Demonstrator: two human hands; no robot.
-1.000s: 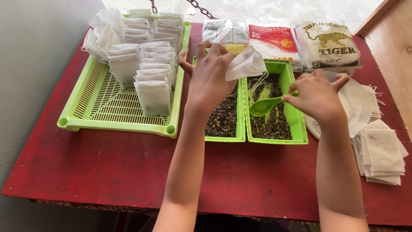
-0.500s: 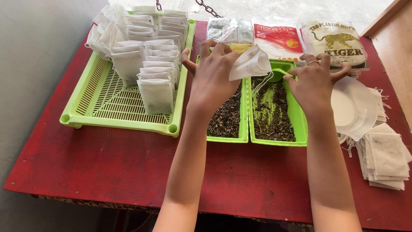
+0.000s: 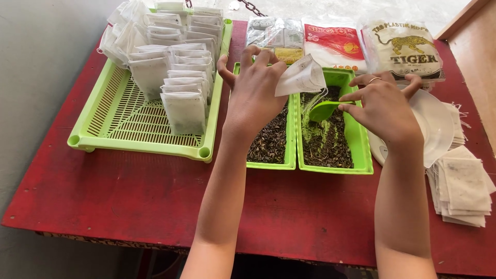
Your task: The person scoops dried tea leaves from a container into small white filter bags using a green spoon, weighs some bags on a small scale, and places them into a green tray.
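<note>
Pkgs first: three plastic packs lie along the table's far edge, 12 to 1 o'clock from the hands. Leftmost, a clear pack (image 3: 274, 35) w/ grey contents and a yellow strip at its bottom. Middle, a white pack (image 3: 333, 44) w/ a red band and orange circle. Rightmost, a clear pack (image 3: 402, 49) of white sheets w/ a yellow tiger picture and dark lettering.

Left hand (image 3: 254, 95) is over the left green bin (image 3: 268, 164), thumb and fingers pinched shut on a small white filter bag (image 3: 302, 76); bag is held up, tilted, its mouth facing 3 o'clock, sitting above the seam between the two bins. Right hand (image 3: 385, 106) grips the handle of a green scoop (image 3: 324, 110); fingers closed on it, scoop bowl at 9 o'clock from the hand, low over the right green bin (image 3: 361, 155). Both bins hold dark loose tea; right one also streaked w/ light green powder.

At 9 o'clock, a green slotted tray (image 3: 119, 116) w/ rows of upright filled white bags (image 3: 183, 111). At 3 o'clock, a white round dish (image 3: 436, 124), partly under the right hand. At 4 o'clock, a stack of flat empty bags (image 3: 465, 188). All on a red table (image 3: 129, 201).
</note>
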